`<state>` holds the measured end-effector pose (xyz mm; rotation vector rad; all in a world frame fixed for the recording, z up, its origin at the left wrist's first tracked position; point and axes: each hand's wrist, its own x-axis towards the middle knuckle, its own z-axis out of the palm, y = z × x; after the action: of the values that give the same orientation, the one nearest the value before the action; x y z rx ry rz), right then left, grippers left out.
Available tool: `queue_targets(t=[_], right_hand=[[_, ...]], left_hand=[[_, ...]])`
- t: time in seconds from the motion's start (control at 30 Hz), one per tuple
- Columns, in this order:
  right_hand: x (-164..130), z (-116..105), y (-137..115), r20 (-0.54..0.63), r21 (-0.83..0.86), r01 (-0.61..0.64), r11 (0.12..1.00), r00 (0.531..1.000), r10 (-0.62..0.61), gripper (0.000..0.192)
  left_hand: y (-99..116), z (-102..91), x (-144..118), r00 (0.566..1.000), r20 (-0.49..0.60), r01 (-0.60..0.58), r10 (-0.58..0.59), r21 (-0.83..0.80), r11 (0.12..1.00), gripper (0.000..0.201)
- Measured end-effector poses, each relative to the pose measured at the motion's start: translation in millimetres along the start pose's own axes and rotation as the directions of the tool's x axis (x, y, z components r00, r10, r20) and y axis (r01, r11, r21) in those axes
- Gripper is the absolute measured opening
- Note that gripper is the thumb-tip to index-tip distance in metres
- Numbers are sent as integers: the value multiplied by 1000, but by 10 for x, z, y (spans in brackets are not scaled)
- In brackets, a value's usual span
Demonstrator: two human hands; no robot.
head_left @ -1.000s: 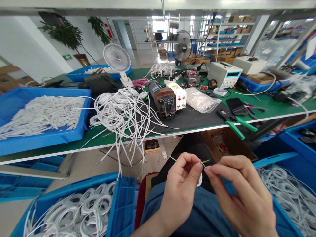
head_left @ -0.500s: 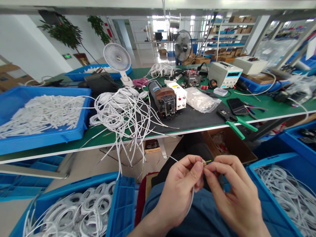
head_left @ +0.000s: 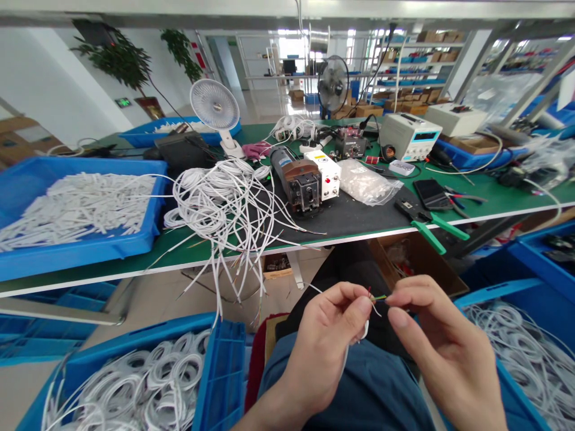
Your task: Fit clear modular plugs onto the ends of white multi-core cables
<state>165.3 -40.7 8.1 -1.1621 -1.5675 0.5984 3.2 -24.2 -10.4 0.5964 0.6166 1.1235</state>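
Over my lap, my left hand (head_left: pixel 335 335) pinches a white cable close to its end, between thumb and forefinger. Thin inner wires (head_left: pixel 378 297) in red, white and yellow-green fan out past the fingertips. The cable's white sheath (head_left: pixel 345 359) runs down below the palm. Just right of the wire tips is my right hand (head_left: pixel 442 341), its thumb and forefinger slightly apart with nothing visible between them. Its other fingers are bent and partly hidden.
A tangle of white cables (head_left: pixel 220 203) hangs over the bench edge beside a blue tray (head_left: pixel 135 244) of white pieces. A stripping-type machine (head_left: pixel 299 182) and green-handled crimping pliers (head_left: pixel 433 230) lie on the bench. Blue crates (head_left: pixel 229 365) of coiled cable flank my lap.
My right hand has moved slightly right and its thumb and forefinger have parted from the wires. The white inner wire now sticks out separately. My left hand keeps its hold on the cable.
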Motion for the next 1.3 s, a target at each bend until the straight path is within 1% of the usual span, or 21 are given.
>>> queue_targets(t=[0.07,0.23,0.37,0.47,0.63,0.77,0.9,0.97,1.13,1.3], right_hand=[[21,2,-4,4,49,-45,998,999,45,7],[47,36,3,6,144,-91,985,996,91,9],[39,54,21,29,193,-114,975,993,111,11],[-20,109,43,44,215,-117,970,993,110,11],[-138,223,48,-2,178,-54,982,998,55,12],[-137,218,31,-28,138,-55,989,998,60,7],[-100,195,21,-66,118,-57,991,996,65,5],[-91,204,22,-79,112,-60,992,994,69,7],[-91,239,30,-66,113,-124,986,989,132,8],[-85,216,26,-33,94,-169,981,984,172,12]], left_hand=[[-11,-10,-4,1000,1,-14,14,19,1000,17],[-20,-18,-3,1000,-6,-19,20,41,999,16],[-2,2,10,1000,-11,-21,21,22,1000,17],[1,23,11,1000,-22,-17,16,-2,1000,17],[-36,20,-5,999,-47,12,-12,-18,1000,18],[-46,-7,-14,997,-71,-18,22,51,999,19],[-42,-16,-30,998,-38,-49,53,93,994,15],[-44,-16,-37,997,-28,-63,66,100,993,14],[-48,-25,-27,998,-41,-52,56,80,995,18],[-52,-22,-12,996,-50,-65,69,87,994,18]])
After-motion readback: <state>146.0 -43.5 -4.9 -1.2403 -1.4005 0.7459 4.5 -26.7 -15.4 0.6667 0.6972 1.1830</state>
